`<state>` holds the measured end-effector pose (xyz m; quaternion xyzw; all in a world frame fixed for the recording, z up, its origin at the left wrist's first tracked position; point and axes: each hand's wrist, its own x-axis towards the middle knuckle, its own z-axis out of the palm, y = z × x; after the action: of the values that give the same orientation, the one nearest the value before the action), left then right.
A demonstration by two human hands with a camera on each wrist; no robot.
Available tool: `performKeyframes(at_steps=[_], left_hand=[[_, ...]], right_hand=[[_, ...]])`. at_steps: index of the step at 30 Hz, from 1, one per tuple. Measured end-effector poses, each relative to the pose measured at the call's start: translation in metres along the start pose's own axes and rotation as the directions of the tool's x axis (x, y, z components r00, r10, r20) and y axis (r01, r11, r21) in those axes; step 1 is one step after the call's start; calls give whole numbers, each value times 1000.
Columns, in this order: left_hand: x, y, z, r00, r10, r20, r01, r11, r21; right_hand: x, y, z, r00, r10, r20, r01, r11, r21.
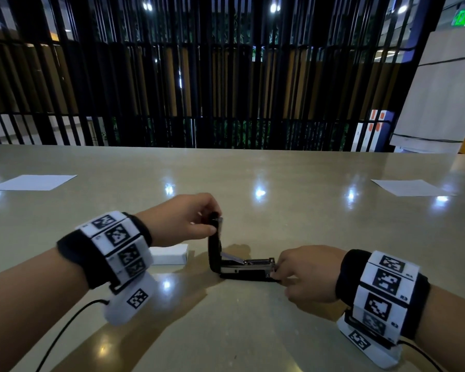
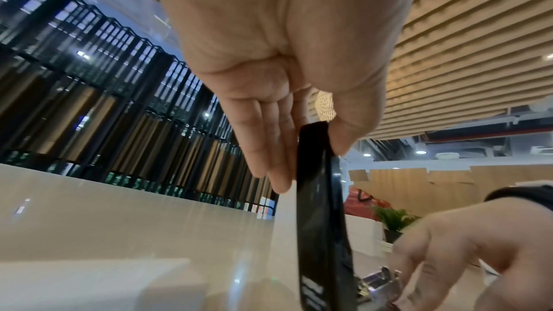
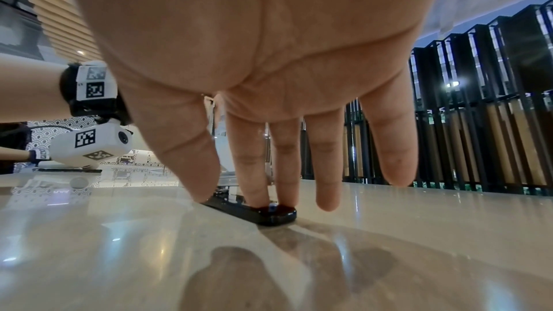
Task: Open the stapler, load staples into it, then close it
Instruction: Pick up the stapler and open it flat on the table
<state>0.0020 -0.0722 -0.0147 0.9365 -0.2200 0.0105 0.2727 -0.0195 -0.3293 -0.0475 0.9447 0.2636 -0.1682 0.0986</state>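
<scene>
A black stapler [image 1: 246,275] lies open in an L on the beige table [image 1: 253,331]. Its base and metal staple channel [image 1: 258,263] lie flat, and its top cover [image 1: 214,245] stands upright. My left hand [image 1: 214,221] pinches the cover's upper tip between thumb and fingers; the left wrist view shows the cover [image 2: 320,221] running down from that pinch. My right hand [image 1: 275,268] holds the front end of the base, with the thumb at its side and two fingertips on top of the base [image 3: 269,216]. Whether staples lie in the channel I cannot tell.
A small white box [image 1: 169,254] lies just left of the stapler, behind my left wrist. White paper sheets lie far left [image 1: 35,182] and far right [image 1: 408,187]. A black slatted railing [image 1: 226,89] runs behind the table's far edge. Wrist-camera cables trail toward me.
</scene>
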Motion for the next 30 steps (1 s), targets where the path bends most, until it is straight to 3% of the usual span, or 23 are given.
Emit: performKeyframes(at_steps=[2, 5, 13, 20, 30], left_hand=[[-12, -13, -8, 999, -31, -13, 30, 997, -69], [-30, -29, -13, 996, -90, 5, 90, 995, -33], [-47, -50, -8, 978, -191, 82, 172, 965, 197], [-44, -49, 8, 933, -291, 210, 147, 843, 517], [-36, -52, -10, 927, -294, 233, 143, 851, 506]], right_hand=[[-2, 0, 2, 1000, 1, -13, -1, 1000, -2], [-3, -1, 3, 1000, 0, -11, 0, 1000, -8], [-8, -5, 2, 1000, 12, 2, -12, 1000, -3], [-10, -5, 0, 999, 13, 34, -13, 1000, -1], [-12, -3, -6, 998, 34, 45, -35, 999, 28]])
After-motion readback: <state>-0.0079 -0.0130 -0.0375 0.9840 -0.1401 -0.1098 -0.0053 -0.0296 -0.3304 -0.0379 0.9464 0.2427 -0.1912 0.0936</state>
